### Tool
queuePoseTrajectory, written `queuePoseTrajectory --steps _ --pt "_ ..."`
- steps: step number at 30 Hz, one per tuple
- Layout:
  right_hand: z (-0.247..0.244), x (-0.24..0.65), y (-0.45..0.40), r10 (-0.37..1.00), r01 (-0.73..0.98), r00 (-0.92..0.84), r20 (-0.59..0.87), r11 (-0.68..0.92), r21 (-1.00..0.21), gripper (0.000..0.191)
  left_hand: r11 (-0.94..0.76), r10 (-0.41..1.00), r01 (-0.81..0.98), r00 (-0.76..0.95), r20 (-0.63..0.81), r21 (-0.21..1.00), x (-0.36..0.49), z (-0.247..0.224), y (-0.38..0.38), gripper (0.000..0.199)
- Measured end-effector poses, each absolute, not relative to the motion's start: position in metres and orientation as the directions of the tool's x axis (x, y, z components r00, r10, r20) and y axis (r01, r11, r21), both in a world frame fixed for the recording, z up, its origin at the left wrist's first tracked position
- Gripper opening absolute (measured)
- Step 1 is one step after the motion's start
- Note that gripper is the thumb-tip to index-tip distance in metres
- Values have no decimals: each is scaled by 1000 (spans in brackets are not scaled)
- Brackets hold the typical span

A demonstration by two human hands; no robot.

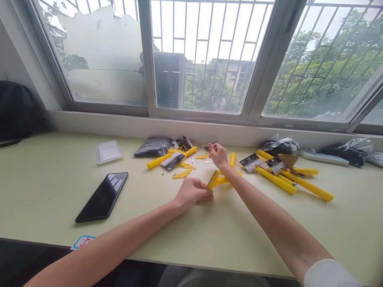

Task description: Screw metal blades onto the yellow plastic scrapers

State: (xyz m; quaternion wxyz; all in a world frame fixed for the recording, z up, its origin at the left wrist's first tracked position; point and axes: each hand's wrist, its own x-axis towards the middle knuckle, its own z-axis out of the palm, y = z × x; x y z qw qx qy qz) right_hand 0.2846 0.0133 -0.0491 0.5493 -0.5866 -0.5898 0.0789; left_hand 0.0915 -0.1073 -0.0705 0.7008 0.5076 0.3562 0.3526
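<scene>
My left hand (194, 190) grips the wide, flat head of a yellow plastic scraper (213, 180), held just above the table with its edge tilted up. Behind the scraper and my right forearm, more yellow handles (232, 159) show in part. My right hand (218, 154) is raised farther back, its fingertips pinched together; whatever they hold is too small to name. Loose flat yellow plastic pieces (182, 174) and small white bits lie beyond my left hand. To their left, yellow handles (156, 162) rest under a black-and-white card (172, 160).
On the right lies a pile of yellow-handled scrapers (277, 181) with printed cards. Black plastic-wrapped packages (152, 146) sit along the window sill. At left are a black phone (102, 198) and a clear flat case (109, 152). The table's front edge runs beneath my forearms.
</scene>
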Motion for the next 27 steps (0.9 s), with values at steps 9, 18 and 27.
queuePoseTrajectory --steps 9,18,27 --pt "-52 284 15 763 607 317 563 292 -739 51 216 821 -110 558 -119 970 84 -71 -106 42" --pt "-17 301 -30 679 517 362 639 425 -744 59 382 812 -170 531 -241 909 81 -64 -105 35" --pt "-19 300 -155 796 221 262 545 500 -837 39 546 737 -218 584 -340 809 76 -51 -104 22"
